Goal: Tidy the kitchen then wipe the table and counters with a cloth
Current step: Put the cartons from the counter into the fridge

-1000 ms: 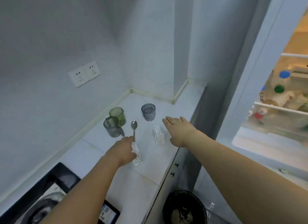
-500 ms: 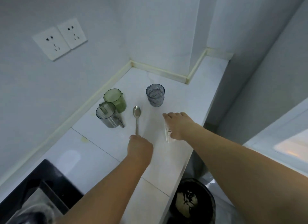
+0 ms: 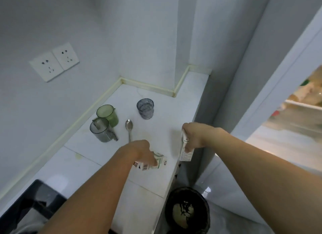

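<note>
Two hands clamped on cartons: left (image 3: 139, 151) on barcode carton (image 3: 151, 163), right (image 3: 196, 136) on white carton (image 3: 185, 152); spoon (image 3: 129, 127), cups behind.

Taking the spoon (image 3: 129, 127) as landmark, the counter (image 3: 163, 103) behind it is blocked by a grey tumbler (image 3: 145, 108). To its left, just beside it, passage toward the wall is closed by a green cup (image 3: 108, 113) and a grey mug (image 3: 102, 130), which touch. In front of the spoon, room is taken by the left hand (image 3: 139, 151) and a small carton (image 3: 153, 163). To its right, bare counter lies open up to the right hand (image 3: 196, 135), where a second carton (image 3: 185, 149) is held at the edge, above a black bin (image 3: 187, 210).
</note>
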A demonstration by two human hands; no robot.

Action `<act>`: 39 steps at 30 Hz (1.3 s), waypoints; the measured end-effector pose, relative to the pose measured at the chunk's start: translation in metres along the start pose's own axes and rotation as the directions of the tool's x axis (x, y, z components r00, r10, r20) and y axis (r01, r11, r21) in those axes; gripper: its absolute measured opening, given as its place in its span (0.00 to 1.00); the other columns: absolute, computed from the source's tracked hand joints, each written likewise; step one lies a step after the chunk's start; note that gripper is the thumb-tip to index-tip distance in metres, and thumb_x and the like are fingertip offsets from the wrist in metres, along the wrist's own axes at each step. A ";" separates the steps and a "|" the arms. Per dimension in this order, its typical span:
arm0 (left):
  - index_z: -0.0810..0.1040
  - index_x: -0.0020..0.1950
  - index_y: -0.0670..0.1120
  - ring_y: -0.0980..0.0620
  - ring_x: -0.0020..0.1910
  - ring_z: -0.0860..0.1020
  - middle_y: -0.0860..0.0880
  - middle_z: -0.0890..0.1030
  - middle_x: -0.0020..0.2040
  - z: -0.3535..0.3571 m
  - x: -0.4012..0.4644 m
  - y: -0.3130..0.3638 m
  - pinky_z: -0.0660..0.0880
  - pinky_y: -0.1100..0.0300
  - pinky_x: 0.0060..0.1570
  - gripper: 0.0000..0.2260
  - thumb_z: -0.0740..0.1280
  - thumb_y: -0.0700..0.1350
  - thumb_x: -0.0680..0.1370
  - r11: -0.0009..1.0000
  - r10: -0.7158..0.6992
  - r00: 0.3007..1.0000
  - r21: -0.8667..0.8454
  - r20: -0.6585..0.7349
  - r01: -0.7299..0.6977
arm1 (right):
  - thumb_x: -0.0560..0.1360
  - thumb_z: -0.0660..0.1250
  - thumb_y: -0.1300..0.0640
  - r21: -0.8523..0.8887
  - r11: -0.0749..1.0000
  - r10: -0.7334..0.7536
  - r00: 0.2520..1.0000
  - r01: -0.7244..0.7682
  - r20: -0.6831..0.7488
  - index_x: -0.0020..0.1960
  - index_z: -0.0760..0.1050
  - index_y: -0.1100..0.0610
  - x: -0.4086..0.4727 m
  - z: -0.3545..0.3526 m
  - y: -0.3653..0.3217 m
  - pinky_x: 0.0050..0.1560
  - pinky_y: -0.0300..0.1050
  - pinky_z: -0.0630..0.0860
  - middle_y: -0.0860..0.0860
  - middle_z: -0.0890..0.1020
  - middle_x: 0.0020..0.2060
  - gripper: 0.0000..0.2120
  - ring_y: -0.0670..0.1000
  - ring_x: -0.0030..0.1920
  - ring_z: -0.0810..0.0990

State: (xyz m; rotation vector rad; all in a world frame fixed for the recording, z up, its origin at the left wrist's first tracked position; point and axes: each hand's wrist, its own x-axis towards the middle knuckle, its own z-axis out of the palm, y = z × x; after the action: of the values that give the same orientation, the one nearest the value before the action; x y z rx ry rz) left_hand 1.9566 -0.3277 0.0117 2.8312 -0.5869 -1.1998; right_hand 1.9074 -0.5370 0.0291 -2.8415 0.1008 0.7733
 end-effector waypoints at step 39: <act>0.62 0.60 0.56 0.47 0.59 0.74 0.52 0.74 0.61 -0.045 0.003 0.493 0.74 0.48 0.61 0.32 0.73 0.46 0.62 0.473 0.586 0.702 -0.533 -0.404 -0.701 | 0.61 0.78 0.57 0.643 0.655 0.749 0.452 -0.397 -0.484 0.56 0.70 0.55 -0.246 -0.090 0.360 0.48 0.48 0.75 0.51 0.76 0.46 0.27 0.54 0.47 0.76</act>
State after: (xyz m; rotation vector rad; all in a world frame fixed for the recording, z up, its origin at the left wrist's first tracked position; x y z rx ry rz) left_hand 1.8250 -0.7931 0.1170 1.7851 -0.8953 -0.7706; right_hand 1.6986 -0.9038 0.1691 -2.4050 1.2908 -0.3751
